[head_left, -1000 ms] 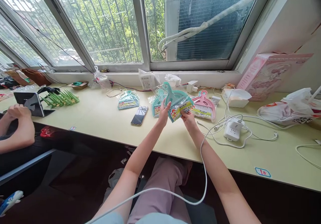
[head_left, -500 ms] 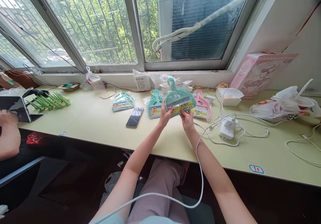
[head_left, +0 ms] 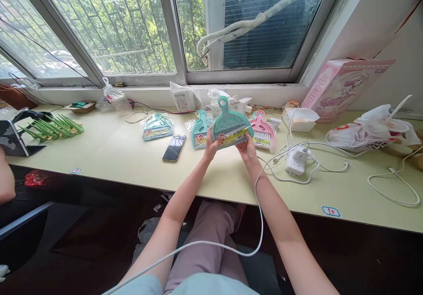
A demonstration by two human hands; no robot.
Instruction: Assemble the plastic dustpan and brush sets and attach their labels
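Observation:
A green dustpan and brush set (head_left: 231, 119) in clear wrapping is held up above the table, its handle pointing away from me. My left hand (head_left: 212, 145) grips its lower left corner, thumb on the front. At the lower right edge my right hand (head_left: 247, 147) is closed on the same set, its fingertips partly hidden behind it. Just behind lie another green set (head_left: 198, 137) on the left and a pink set (head_left: 265, 133) on the right, both partly covered. Farther left is a blue-green set (head_left: 157, 127), with a phone (head_left: 174, 148) near it.
A white power adapter (head_left: 296, 160) with tangled cables lies to the right, near a tissue box (head_left: 300, 119) and a plastic bag (head_left: 363, 130). A pink box (head_left: 346, 90) leans by the wall. Green stems (head_left: 57, 130) lie left, beside another person's arm (head_left: 5, 178).
The view has shifted slightly, so the table sits higher and further left. Both hands still hold the green set, which is turned a little. The other person's hand has left the view.

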